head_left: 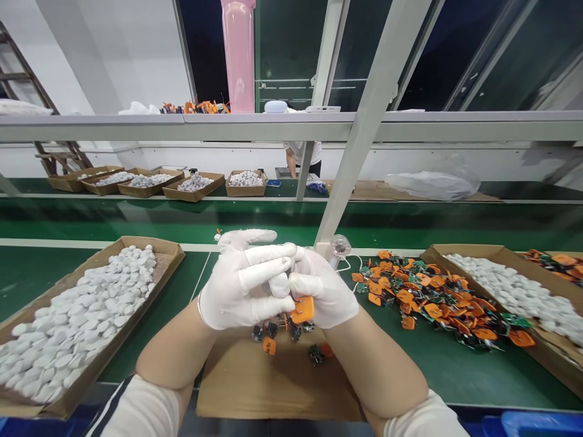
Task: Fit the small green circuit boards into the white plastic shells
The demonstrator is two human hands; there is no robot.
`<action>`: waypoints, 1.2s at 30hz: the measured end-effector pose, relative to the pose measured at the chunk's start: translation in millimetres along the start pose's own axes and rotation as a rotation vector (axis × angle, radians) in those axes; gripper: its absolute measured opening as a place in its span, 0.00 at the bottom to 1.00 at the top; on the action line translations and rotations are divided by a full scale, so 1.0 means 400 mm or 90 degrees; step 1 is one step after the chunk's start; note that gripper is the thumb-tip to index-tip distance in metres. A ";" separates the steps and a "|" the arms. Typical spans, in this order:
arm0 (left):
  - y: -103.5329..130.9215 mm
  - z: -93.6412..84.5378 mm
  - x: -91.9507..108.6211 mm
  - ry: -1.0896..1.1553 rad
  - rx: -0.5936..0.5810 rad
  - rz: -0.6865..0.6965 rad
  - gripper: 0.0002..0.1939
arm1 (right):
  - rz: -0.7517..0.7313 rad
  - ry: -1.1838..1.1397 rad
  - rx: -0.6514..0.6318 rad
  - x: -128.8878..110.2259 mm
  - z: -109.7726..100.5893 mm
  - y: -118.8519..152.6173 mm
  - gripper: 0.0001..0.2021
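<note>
Both my hands wear white gloves and meet in front of me, above a cardboard sheet [277,394]. My left hand [248,279] has its fingers bent around a small round white plastic piece [279,285], with one finger sticking out loosely on top. My right hand [323,288] presses in from the other side, closed, its thumb near the white piece. An orange plastic piece [303,309] shows at the lower edge of the right fingers. The fingers partly hide where the two pieces meet. Below lie several small circuit assemblies with orange parts [269,346].
A cardboard tray of white pieces [91,303] stands at left, another tray [510,279] at right. Orange-and-green circuit assemblies [432,297] are heaped on the green bench. A slanted metal post [350,170] rises ahead. A person [298,158] is behind the shelf.
</note>
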State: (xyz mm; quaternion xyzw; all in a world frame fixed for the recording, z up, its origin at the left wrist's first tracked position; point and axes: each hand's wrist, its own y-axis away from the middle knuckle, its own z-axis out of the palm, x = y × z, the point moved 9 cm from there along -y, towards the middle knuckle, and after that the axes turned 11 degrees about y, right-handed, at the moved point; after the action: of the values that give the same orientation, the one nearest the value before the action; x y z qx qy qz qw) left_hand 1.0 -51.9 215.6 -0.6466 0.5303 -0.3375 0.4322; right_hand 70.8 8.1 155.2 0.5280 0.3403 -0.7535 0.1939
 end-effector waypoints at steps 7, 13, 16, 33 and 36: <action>0.000 -0.007 0.004 0.061 -0.009 0.062 0.15 | -0.060 0.010 -0.091 -0.008 0.034 -0.010 0.16; 0.011 0.010 -0.039 0.078 -0.074 -0.069 0.23 | -0.066 -0.014 -0.065 0.004 0.014 -0.025 0.16; 0.004 -0.001 -0.032 0.099 -0.037 -0.042 0.24 | -0.057 -0.011 -0.002 0.006 -0.008 -0.018 0.17; 0.016 -0.012 -0.044 0.054 0.016 -0.043 0.16 | -0.044 -0.015 0.006 0.010 -0.003 -0.014 0.15; 0.022 -0.012 -0.047 0.013 0.012 -0.054 0.14 | -0.041 -0.035 0.003 0.007 -0.003 -0.012 0.18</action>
State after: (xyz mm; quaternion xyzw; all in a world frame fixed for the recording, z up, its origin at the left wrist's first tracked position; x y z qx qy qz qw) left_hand -10.5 -35.1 209.8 -0.6612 0.5034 -0.3669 0.4180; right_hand 67.2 12.5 153.9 0.4966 0.3497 -0.7743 0.1776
